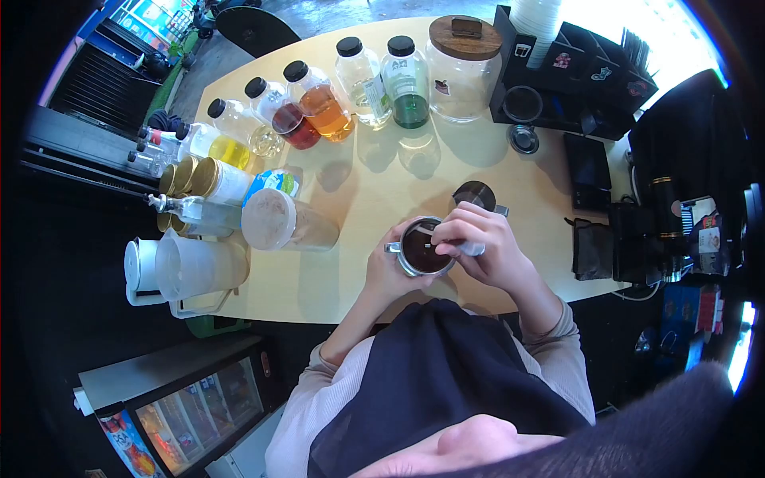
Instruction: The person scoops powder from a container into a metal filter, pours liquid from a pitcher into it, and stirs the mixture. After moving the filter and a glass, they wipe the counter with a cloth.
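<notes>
A metal cup (407, 268) with a side handle stands near the table's front edge, dark liquid (417, 252) inside it. My left hand (386, 271) wraps around the cup's left and near side. Over the rim, my right hand (478, 241) is closed on a pale stirring utensil (473, 249), whose lower end dips into the liquid. Its exact kind is mostly hidden by my fingers. Just beyond my right hand sits a second, dark-looking cup (473, 193) with a handle on its right.
Bottles of coloured syrup (325, 108) and a wooden-lidded jar (464, 84) line the far edge. Left are a tub of brown powder (307, 229), gold-lidded jars (209, 178) and plastic pitchers (199, 265). A black organizer (570, 76) and a tablet (586, 171) stand right.
</notes>
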`<action>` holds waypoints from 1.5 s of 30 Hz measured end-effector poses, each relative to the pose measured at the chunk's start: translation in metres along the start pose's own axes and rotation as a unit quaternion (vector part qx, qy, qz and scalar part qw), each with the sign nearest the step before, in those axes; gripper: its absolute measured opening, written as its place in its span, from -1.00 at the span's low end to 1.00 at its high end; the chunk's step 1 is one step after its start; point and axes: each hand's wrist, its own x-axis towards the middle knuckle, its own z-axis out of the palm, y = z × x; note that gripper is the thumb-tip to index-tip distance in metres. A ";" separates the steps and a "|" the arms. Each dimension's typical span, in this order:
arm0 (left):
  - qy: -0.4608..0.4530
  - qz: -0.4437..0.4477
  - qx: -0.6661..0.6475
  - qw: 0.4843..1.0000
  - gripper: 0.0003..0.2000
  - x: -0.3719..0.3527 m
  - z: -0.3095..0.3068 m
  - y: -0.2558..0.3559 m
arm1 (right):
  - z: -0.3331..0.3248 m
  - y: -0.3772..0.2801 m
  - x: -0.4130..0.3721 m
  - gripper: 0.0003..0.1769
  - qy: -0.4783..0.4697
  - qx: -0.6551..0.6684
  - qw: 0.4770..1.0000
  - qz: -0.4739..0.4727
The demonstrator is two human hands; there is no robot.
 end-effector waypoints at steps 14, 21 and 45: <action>-0.011 -0.022 -0.041 0.999 -0.12 0.000 0.000 -0.002 | -0.005 -0.006 0.003 -0.89 0.004 0.130 0.979 0.155; -0.014 -0.037 -0.022 0.999 -0.14 -0.003 0.000 -0.008 | -0.014 0.001 0.015 -0.86 -0.080 0.156 0.955 0.237; -0.014 -0.023 0.030 0.999 -0.13 -0.007 -0.001 -0.014 | -0.004 -0.023 0.030 -0.79 -0.130 -0.115 0.985 0.017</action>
